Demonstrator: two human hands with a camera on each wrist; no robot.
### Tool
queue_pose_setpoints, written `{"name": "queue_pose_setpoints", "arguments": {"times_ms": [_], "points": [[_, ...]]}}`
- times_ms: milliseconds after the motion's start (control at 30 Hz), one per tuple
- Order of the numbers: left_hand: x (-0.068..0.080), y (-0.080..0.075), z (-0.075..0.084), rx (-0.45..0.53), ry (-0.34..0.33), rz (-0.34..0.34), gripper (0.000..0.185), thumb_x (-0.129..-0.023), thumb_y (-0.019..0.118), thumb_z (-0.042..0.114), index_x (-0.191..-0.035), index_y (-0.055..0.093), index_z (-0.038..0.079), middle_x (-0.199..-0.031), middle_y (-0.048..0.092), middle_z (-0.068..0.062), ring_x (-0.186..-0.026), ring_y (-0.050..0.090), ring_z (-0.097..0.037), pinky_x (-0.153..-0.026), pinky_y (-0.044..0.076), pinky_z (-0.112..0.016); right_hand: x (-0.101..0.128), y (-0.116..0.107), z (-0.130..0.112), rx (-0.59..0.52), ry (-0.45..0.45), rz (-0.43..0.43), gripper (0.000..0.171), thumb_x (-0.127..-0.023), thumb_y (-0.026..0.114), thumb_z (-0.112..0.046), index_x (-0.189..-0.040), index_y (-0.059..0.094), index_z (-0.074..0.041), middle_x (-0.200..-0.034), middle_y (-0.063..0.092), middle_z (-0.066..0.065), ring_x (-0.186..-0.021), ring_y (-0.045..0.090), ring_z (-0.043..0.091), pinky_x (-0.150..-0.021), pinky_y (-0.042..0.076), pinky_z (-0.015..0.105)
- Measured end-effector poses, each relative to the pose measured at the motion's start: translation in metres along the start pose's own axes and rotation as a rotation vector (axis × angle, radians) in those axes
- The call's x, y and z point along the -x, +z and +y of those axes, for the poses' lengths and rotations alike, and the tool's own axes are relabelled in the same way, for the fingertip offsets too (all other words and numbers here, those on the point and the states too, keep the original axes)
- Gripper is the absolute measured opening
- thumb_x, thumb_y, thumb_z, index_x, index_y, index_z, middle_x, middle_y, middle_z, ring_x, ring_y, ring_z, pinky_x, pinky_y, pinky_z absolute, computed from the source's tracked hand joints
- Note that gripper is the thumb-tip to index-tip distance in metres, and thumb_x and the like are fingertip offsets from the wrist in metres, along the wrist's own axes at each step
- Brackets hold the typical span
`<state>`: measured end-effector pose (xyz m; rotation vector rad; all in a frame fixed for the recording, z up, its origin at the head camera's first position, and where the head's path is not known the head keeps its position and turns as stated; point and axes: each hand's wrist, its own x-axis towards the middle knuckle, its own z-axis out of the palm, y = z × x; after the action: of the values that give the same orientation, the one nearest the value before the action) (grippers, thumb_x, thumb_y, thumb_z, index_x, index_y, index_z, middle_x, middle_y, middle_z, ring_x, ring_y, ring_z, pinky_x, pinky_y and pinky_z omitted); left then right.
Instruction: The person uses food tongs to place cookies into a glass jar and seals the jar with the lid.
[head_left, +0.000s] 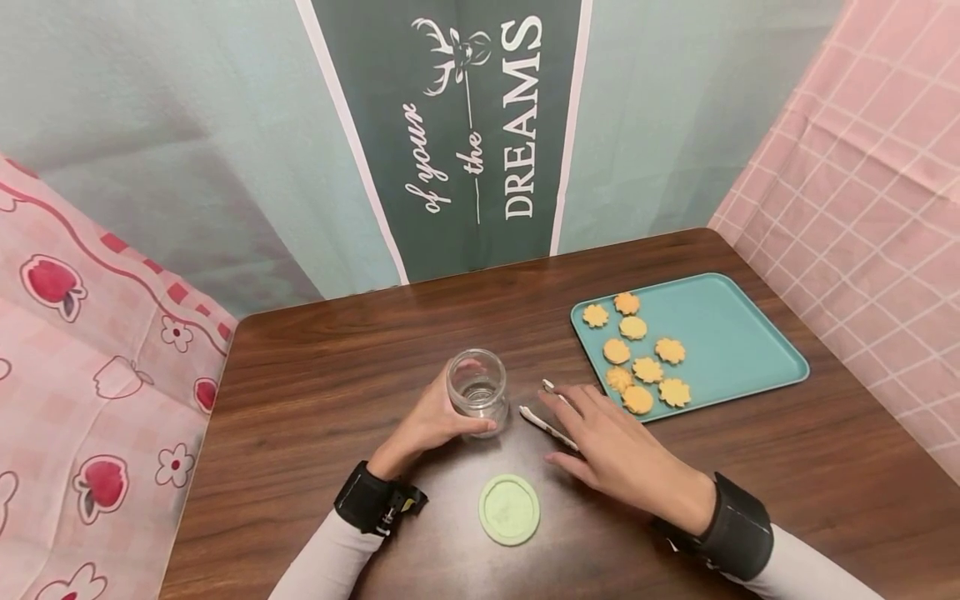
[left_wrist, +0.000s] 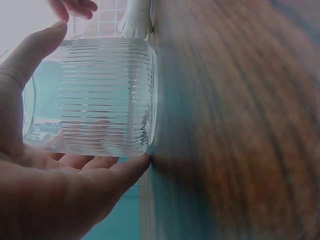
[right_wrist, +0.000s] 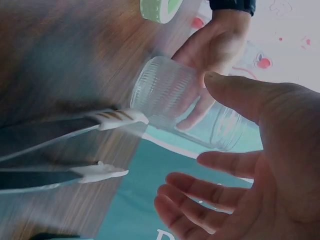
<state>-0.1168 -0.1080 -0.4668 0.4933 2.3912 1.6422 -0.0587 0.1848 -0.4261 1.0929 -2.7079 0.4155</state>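
A ribbed clear glass jar [head_left: 477, 396] stands upright on the table, with no biscuits seen inside. My left hand [head_left: 433, 421] grips it, thumb on the near side and fingers round the far side. Over a pair of tongs [head_left: 551, 429] hovers my right hand [head_left: 611, 446], fingers spread, holding nothing. In the right wrist view, the white tips of the tongs [right_wrist: 117, 119] point toward the jar [right_wrist: 167, 95], and their dark arms lie apart. The hand hides part of the tongs in the head view. A pale green round lid [head_left: 508, 510] lies flat nearer me.
At the right, a teal tray [head_left: 742, 333] carries several round and flower-shaped biscuits [head_left: 647, 369], grouped on its left part. The wooden table [head_left: 315, 367] is bordered by printed cloths at the back and both sides.
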Motion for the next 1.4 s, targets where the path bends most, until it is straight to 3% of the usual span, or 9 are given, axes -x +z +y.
{"name": "queue_pose_setpoints", "arguments": {"times_ms": [267,467,667,1000,1233,1400], "points": [[0.001,0.0,0.001,-0.005,-0.01,0.005,0.09,-0.069,0.1,0.015,-0.144,0.051,0.008,-0.14,0.063,-0.014,-0.128,0.061,-0.031,-0.114,0.043,-0.054,0.01,0.0,0.003,-0.028,0.117,0.025,0.09,-0.085,0.091,-0.041,-0.155,0.048,-0.004,-0.132,0.061,0.016,-0.116,0.065,0.03,-0.088,0.059,0.049],[0.001,0.0,0.001,0.004,-0.009,-0.002,0.091,-0.069,0.1,0.015,-0.145,0.05,0.007,-0.141,0.062,-0.015,-0.129,0.061,-0.032,-0.114,0.043,-0.054,0.017,0.0,0.004,-0.036,0.191,0.014,0.088,-0.085,0.09,-0.043,-0.151,0.051,0.0,-0.133,0.061,0.019,-0.118,0.065,0.034,-0.091,0.058,0.052],[0.001,0.002,0.001,0.012,0.004,-0.009,0.093,-0.071,0.099,0.017,-0.147,0.048,0.005,-0.14,0.062,-0.017,-0.128,0.06,-0.035,-0.113,0.043,-0.056,0.025,0.001,0.001,-0.039,0.266,0.024,0.089,-0.081,0.093,-0.041,-0.149,0.052,0.001,-0.124,0.063,0.017,-0.108,0.067,0.03,-0.079,0.06,0.046],[0.001,0.001,0.0,-0.012,0.001,0.007,0.097,-0.068,0.101,0.018,-0.149,0.048,0.006,-0.141,0.063,-0.015,-0.13,0.06,-0.033,-0.114,0.042,-0.056,0.034,0.006,0.0,-0.019,0.326,-0.006,0.092,-0.076,0.097,-0.04,-0.146,0.055,0.001,-0.111,0.064,0.012,-0.091,0.062,0.022,-0.065,0.053,0.038],[-0.001,0.001,0.0,-0.002,0.01,0.016,0.092,-0.068,0.1,0.015,-0.145,0.05,0.006,-0.14,0.062,-0.015,-0.129,0.06,-0.034,-0.114,0.043,-0.056,0.035,0.005,0.002,-0.029,0.348,-0.002,0.091,-0.077,0.097,-0.038,-0.146,0.056,0.004,-0.12,0.065,0.021,-0.102,0.067,0.033,-0.07,0.058,0.045],[0.0,0.0,0.0,0.01,-0.01,0.002,0.09,-0.069,0.1,0.014,-0.144,0.05,0.007,-0.14,0.062,-0.014,-0.128,0.061,-0.031,-0.114,0.043,-0.053,0.035,0.011,0.001,-0.029,0.38,-0.036,0.089,-0.079,0.095,-0.039,-0.146,0.056,0.005,-0.118,0.064,0.021,-0.097,0.066,0.032,-0.064,0.055,0.041]]}}
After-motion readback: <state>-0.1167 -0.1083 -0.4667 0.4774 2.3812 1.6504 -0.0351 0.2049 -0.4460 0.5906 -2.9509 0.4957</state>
